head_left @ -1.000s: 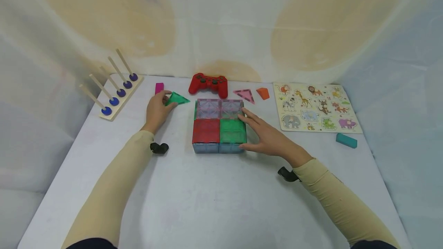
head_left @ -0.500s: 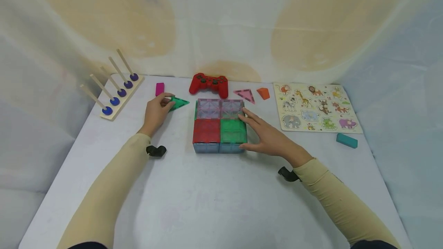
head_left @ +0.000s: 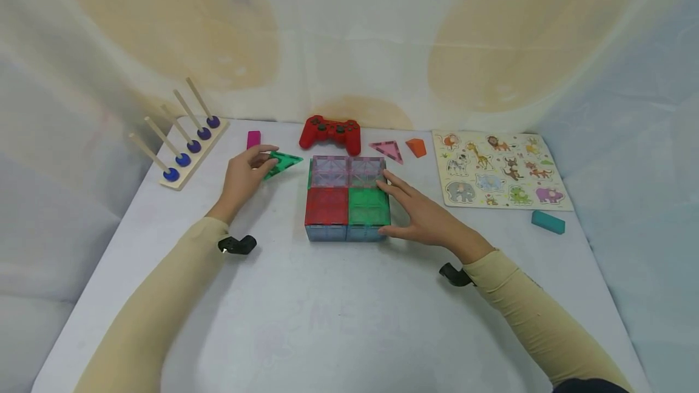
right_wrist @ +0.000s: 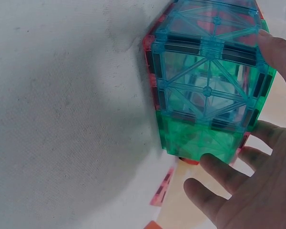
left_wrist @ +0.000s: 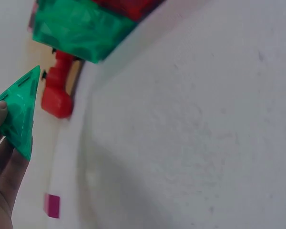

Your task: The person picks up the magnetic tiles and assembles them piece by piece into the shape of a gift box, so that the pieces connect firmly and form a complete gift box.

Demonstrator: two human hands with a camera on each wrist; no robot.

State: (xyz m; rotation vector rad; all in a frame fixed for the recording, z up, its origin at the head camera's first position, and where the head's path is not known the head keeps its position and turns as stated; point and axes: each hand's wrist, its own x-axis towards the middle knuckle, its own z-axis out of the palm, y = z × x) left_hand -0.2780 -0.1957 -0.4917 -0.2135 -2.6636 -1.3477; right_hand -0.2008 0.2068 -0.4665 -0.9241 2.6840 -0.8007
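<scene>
In the head view my left hand (head_left: 243,178) pinches a green translucent triangle magnetic tile (head_left: 283,164) left of the block. The left wrist view shows the thumb on one face of that triangle tile (left_wrist: 21,114) and fingers behind it. A low box of magnetic tiles (head_left: 326,206) stands mid-table, with purple, red and green squares on top and blue ones along its near side. My right hand (head_left: 423,214) rests at its right side, fingers spread and lightly bent. In the right wrist view, the thumb touches an edge of the tile box (right_wrist: 205,90).
Behind the box lie a red game controller (head_left: 330,133), a pink triangle tile (head_left: 388,150) and an orange block (head_left: 416,148). A peg stand (head_left: 191,156) and magenta block (head_left: 253,139) are on the left. An animal puzzle board (head_left: 499,170) and teal block (head_left: 548,222) are on the right.
My left hand and wrist have shifted slightly left and toward me, and the green triangle tile has turned a little in the fingers. The right hand and tile box stay put.
</scene>
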